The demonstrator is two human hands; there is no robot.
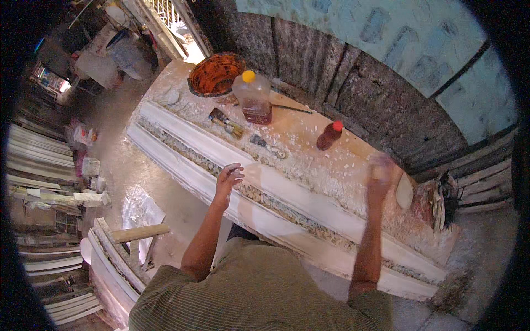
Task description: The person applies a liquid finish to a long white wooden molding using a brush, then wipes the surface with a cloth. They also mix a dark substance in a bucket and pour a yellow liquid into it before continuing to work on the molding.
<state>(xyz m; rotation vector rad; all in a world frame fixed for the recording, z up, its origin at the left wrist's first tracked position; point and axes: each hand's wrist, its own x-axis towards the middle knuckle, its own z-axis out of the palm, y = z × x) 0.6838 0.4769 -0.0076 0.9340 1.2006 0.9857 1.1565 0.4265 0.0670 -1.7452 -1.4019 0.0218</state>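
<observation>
Two long white ridged mouldings (309, 190) lie side by side on the workbench, with a rough speckled strip (276, 205) between them. Over the mouldings is my left hand (229, 179), its fingers loosely bent and apart, with nothing visible in them. My right hand (380, 170) is above the far right part of the bench, smeared by motion; its fingers and anything in them cannot be made out. Close to it lies a pale oval piece (404, 192). A paintbrush (226, 122) and a flat scraper-like tool (268, 146) rest beyond the mouldings, apart from both hands.
An orange-stained bowl (214, 74), a yellow-capped clear jug (254, 99) with reddish liquid and a red-capped bottle (330, 135) stand toward the wall. Dark fibrous material (446, 201) is at the bench's right end. White strips (41, 151) are stacked at left.
</observation>
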